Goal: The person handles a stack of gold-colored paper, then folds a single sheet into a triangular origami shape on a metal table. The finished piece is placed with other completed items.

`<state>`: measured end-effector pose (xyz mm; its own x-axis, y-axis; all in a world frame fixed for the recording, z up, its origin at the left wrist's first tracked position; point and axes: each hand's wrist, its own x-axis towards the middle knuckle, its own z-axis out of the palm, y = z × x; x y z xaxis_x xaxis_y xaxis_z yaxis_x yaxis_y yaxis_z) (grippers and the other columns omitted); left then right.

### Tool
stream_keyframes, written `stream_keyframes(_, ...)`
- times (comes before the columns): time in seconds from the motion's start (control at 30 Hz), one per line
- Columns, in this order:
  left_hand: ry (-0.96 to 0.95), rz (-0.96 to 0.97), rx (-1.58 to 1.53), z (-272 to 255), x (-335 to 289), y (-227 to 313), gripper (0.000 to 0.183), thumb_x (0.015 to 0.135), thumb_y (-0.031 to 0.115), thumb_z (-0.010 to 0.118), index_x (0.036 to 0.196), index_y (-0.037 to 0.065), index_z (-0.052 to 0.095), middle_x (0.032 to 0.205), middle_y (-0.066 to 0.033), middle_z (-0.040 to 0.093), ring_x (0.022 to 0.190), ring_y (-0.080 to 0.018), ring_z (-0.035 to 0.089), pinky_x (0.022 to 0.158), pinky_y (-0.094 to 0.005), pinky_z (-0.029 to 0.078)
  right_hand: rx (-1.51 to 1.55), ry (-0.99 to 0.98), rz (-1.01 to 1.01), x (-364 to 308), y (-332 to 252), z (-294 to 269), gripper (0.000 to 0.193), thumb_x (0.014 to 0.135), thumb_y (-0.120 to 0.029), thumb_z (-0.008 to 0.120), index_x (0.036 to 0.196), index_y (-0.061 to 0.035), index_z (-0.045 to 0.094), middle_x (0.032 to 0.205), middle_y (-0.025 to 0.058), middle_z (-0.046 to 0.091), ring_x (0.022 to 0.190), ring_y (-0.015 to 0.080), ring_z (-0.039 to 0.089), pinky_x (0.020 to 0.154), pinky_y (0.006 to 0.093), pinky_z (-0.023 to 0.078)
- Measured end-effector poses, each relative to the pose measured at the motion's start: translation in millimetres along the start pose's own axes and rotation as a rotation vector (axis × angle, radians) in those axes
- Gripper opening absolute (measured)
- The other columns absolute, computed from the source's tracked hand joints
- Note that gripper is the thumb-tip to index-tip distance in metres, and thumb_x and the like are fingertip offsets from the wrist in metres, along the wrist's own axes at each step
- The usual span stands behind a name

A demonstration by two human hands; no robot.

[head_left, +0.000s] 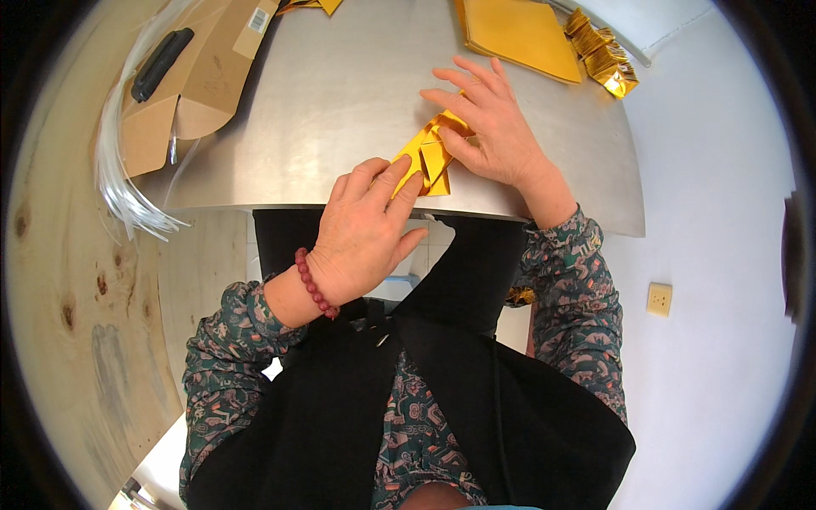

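A strip of shiny gold paper (434, 158), folded into creased flaps, lies slantwise near the front edge of the metal table (340, 93). My left hand (361, 223) rests on its near-left end, index and middle fingers stretched over the foil and thumb held apart. Across the far-right end lies my right hand (497, 127), its fingers spread and its thumb touching a raised flap. Both hands are open, pressing the paper rather than wrapping round it. Fingers and palm hide parts of both ends.
At the far right sit a stack of flat gold sheets (527, 42) and a row of folded gold pieces (602, 55). A cardboard box (208, 72), a black handle-like object (161, 65) and clear plastic strips (115, 161) occupy the left. A white wall (714, 212) borders the right side.
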<state>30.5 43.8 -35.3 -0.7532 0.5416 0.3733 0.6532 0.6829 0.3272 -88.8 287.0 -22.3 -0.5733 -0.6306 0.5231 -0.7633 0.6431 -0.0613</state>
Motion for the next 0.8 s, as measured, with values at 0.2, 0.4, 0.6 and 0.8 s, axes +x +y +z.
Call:
stream_keyframes(0.2, -0.018, -0.040, -0.011, 1.4, 2.8, 10.6, 0.072, 0.084, 0.028, 0.085, 0.143, -0.003, 0.058, 0.149, -0.0211, 0.056, 0.133, -0.0392, 0.052, 0.108, -0.0476, 0.046, -0.007, 0.009, 0.151, -9.2, -4.7, -4.5, 0.034, 0.086, -0.034, 0.077, 0.110, -0.0117, 0.069, 0.125, 0.0101, 0.066, 0.128, 0.0321, 0.057, 0.125, 0.0595, 0.029)
stream_keyframes(0.4, -0.031, -0.059, -0.077, -1.5, 1.3, 17.5, 0.075, 0.084, 0.027, 0.085, 0.145, -0.006, 0.055, 0.150, -0.0243, 0.054, 0.133, -0.0415, 0.051, 0.112, -0.0490, 0.045, -0.016, 0.018, 0.197, -12.7, -6.9, 1.5, 0.032, 0.085, -0.036, 0.079, 0.100, -0.0108, 0.066, 0.111, 0.0091, 0.067, 0.115, 0.0326, 0.062, 0.121, 0.0585, 0.034)
stream_keyframes(0.6, -0.007, -0.021, -0.137, -3.7, 0.5, 23.7, 0.074, 0.082, 0.026, 0.086, 0.140, -0.009, 0.057, 0.147, -0.0261, 0.055, 0.133, -0.0410, 0.052, 0.114, -0.0468, 0.046, 0.026, -0.037, 0.256, -13.4, -6.5, 2.2, 0.031, 0.086, -0.035, 0.078, 0.101, -0.0103, 0.067, 0.109, 0.0090, 0.069, 0.113, 0.0323, 0.063, 0.121, 0.0584, 0.035)
stream_keyframes(0.8, -0.037, -0.023, -0.181, -3.1, -2.4, 24.0, 0.074, 0.086, 0.025, 0.085, 0.143, -0.011, 0.055, 0.151, -0.0272, 0.052, 0.137, -0.0424, 0.050, 0.117, -0.0473, 0.044, 0.043, -0.033, 0.256, -14.8, -6.6, 4.2, 0.031, 0.087, -0.034, 0.078, 0.104, -0.0104, 0.068, 0.110, 0.0087, 0.069, 0.113, 0.0321, 0.063, 0.121, 0.0574, 0.035)
